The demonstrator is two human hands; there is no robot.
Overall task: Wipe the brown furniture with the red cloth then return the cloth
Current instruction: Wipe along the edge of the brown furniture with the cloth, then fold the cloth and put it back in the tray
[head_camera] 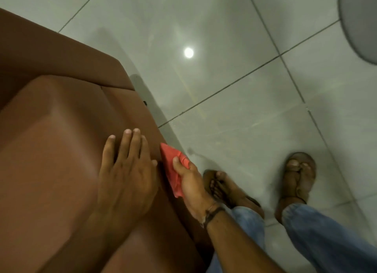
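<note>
- Our left hand [126, 170] lies flat on the brown sofa [51, 130], fingers spread, holding nothing.
- Our right hand [189, 183] is closed on the red cloth [171, 166], thumb on top, pressing it against the sofa's outer side.
- Our sandalled feet [226, 189] stand on the grey tiled floor [224, 69].

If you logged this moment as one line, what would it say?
step: wiping | right hand: holds red cloth against sofa side | left hand: flat on sofa top | cloth return: not yet
</note>
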